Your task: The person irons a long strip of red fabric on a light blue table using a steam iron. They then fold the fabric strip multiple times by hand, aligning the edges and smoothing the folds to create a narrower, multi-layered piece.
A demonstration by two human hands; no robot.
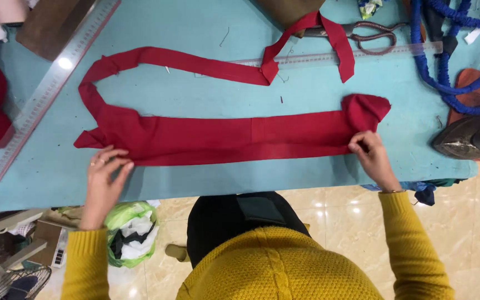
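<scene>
Head view. Red fabric band [212,139]: long, flat, woven, matte; lies across the turquoise table [195,28] near its front edge, stretched between both hands. Left hand [104,178]: fingers loosely curled, tips pressing the band's left end. Right hand [370,155]: pinching the band's right end, apparently closed on a fold. Narrow red strip [195,64]: looping farther back. Clear rulers [45,94]: left. Metal scissors [370,33]: far right. Blue coiled hose [445,66]: right.

We see a matt red cloth strip [218,139] on the smooth turquoise table cover [195,28]. Above the strip lie dark metal scissors [370,33] and a clear glossy plastic ruler [45,91]. Our sleeves are knitted wool.
</scene>
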